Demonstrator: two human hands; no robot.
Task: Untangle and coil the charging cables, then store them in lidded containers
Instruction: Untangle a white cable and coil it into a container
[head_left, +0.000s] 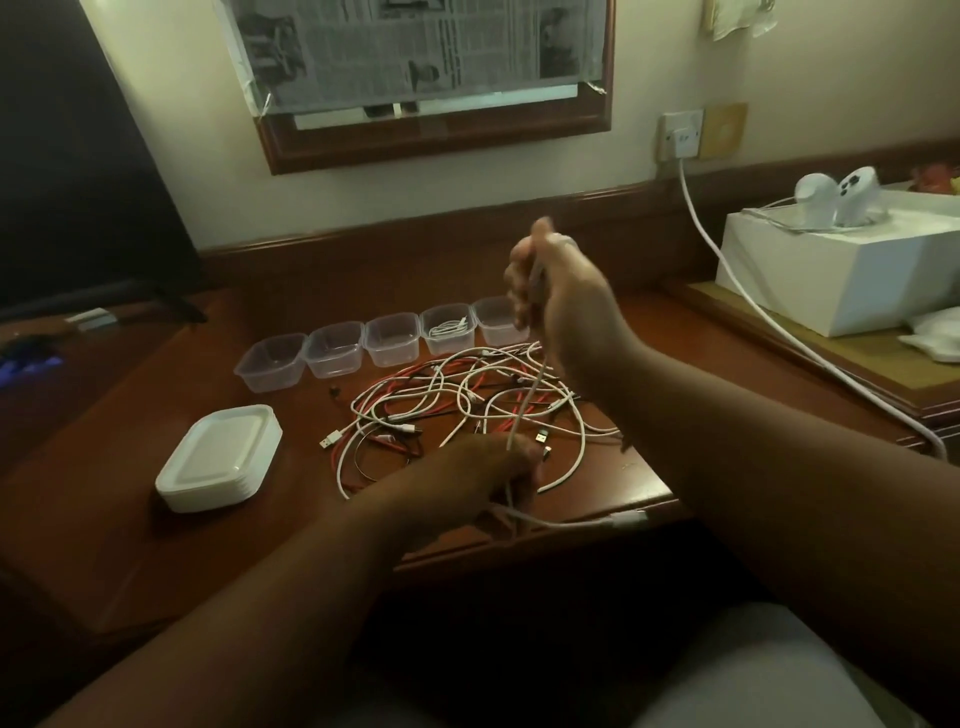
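- Right hand (553, 291) raised above the surface (130, 519), fingers curled round a white cable (527, 402); the frame is blurred there, so the exact grip cannot be read.
- Left hand (488, 473) low near the front edge, fingers closed on the same white cable; its plug end (631, 518) trails out to the right, past the edge.
- The cable runs taut between the two hands, straight over the tangle.
- Tangle of white and red cables (467, 405) lies on the surface, just in front of a row of five clear containers (379, 343).
- One container (448, 327) already holds a coiled white cable; the other four look empty.
- Stack of white lids (221, 460) sits left of the tangle, apart from it.
- Judged step: drawing one cable free prior to coiling.
- Risk: the cable may be looped through others; pulling upward could tighten a knot or drag the whole tangle.
- Risk: a dragged tangle could knock the light containers out of line.
- Risk: the dangling plug could snag on the surface edge.
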